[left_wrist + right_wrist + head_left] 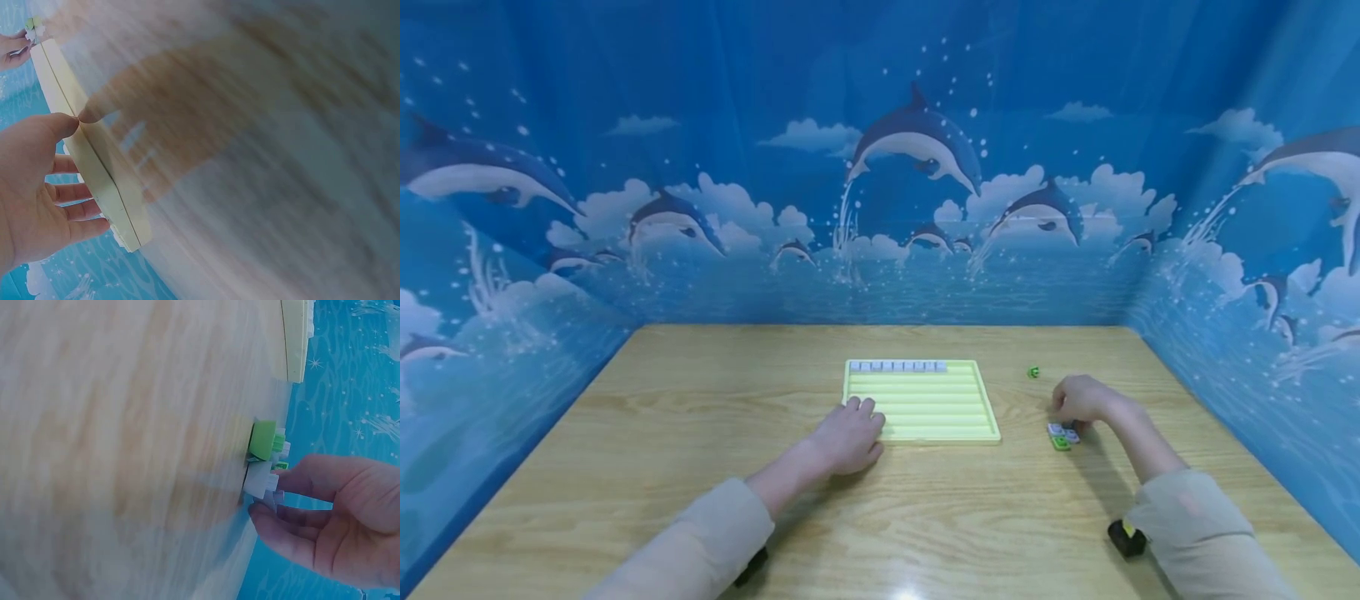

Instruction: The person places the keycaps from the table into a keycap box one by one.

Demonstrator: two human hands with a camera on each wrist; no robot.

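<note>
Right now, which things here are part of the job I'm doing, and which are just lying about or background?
Likely part of it:
pale green tray, left hand on it
pale blocks in its far groove
white and green blocks at the right hand
small green piece beyond them, probably

Likely not:
wooden table
dolphin curtain
black object by the right sleeve, unclear
</note>
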